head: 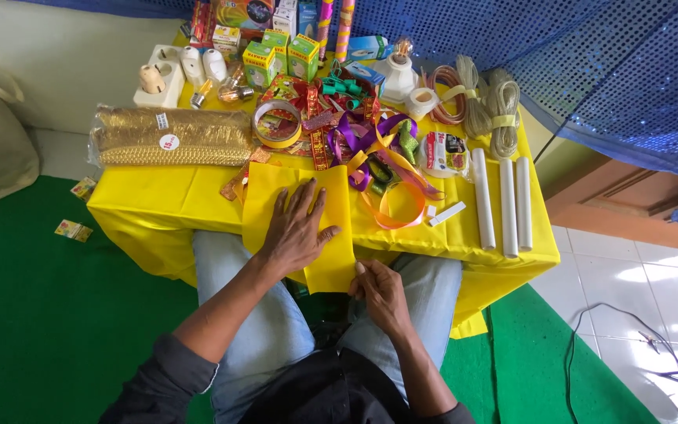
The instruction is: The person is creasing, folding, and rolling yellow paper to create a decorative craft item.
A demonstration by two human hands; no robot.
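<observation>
A yellow paper sheet (264, 192) lies on the low table's near edge and hangs over it onto my lap. My left hand (296, 232) rests flat on the sheet with fingers spread. My right hand (382, 294) pinches the sheet's lower right corner near my knee. Just beyond the sheet lie tangled purple, orange and green ribbons (382, 169) and a roll of yellow tape (278, 124).
The table wears a yellow cloth (158, 200). On it are a packet of gold trim (170, 137), three white tubes (504, 204), coiled cord (490, 110), small green boxes (280, 55) and white sockets (168, 74). Green mat (49, 314) left, tiled floor with a cable (629, 322) right.
</observation>
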